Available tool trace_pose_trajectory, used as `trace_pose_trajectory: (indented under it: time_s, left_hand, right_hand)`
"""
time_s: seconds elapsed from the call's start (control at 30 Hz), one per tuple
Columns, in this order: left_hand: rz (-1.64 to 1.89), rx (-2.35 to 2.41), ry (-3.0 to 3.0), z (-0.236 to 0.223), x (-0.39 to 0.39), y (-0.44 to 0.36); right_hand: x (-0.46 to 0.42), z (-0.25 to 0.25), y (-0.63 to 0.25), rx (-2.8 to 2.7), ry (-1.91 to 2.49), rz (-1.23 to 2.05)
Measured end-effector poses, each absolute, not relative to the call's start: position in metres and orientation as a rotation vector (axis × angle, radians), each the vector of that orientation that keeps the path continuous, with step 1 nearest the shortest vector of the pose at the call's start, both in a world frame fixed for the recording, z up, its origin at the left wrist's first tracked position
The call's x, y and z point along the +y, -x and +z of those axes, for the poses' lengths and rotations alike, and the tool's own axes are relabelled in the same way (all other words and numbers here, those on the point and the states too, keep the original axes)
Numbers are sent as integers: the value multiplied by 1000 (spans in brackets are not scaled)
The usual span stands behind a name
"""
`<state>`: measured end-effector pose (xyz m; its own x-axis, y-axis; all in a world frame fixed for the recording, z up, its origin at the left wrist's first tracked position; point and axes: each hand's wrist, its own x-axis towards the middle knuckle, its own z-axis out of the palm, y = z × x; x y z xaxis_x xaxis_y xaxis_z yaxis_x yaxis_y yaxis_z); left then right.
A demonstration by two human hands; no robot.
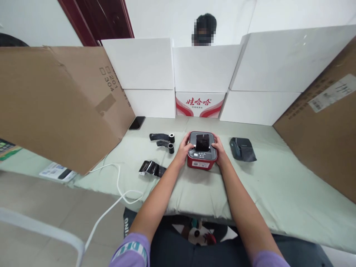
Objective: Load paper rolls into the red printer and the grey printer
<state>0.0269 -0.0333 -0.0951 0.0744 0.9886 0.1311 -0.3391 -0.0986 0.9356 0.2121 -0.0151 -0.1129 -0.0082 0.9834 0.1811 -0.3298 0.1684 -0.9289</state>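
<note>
A small red and grey label printer [200,161] rests on the cloth-covered table in front of me. From its grey top rises a shiny black strip [202,142]. My left hand [184,149] is wrapped round its left side, thumb on the top edge. On the opposite side my right hand [219,149] grips it the same way. Left of the printer lie two small rolls, an upper roll [171,138] and a lower roll [170,148], each with a black tail. Nearer to me is a loose, creased black strip [152,168], partly behind my left forearm.
A black object with a flap [242,149] lies to the right. At the back left is a phone [137,122]. White boxes [148,65] and brown cardboard [55,104] wall the table. A white cable [119,181] hangs over the front edge. Beyond the boxes is a person [204,29].
</note>
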Motion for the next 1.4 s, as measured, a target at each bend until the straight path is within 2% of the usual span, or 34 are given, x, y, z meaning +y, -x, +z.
trace_pose_trajectory:
  time_s: [0.27, 0.37, 0.43, 0.5, 0.6, 0.7, 1.0, 1.2, 1.4]
  left_hand:
    - [1448, 1297, -1504, -72, -63, 13]
    - [1244, 1821, -1766, -65, -104, 51]
    - [1046, 2239, -1749, -69, -131, 78]
    - [842, 2406, -1673, -77, -152, 102]
    - [579, 2359, -1690, -93, -168, 125]
    - [490, 2280, -1793, -106, -170, 134]
    - [810, 2366, -1690, -104, -120, 139]
    - [791, 2502, -1675, -94, -82, 135]
    - [815, 2472, -1740, -94, -82, 133]
  right_hand:
    - [-11, -117, -212, -1044, 870, 1221]
    - [-10, -118, -212, -1051, 887, 1212]
    - [-9, -119, -213, -1065, 903, 1198]
    - [-9, -119, -213, -1066, 904, 1199]
    - [-9, -119, -212, -1025, 867, 1222]
    - [-9, -119, -211, -988, 845, 1226]
    - [-7, -121, -211, -1000, 837, 1226]
    - [-6, -120, -210, -961, 811, 1251]
    - [-9, -118, -209, -967, 810, 1254]
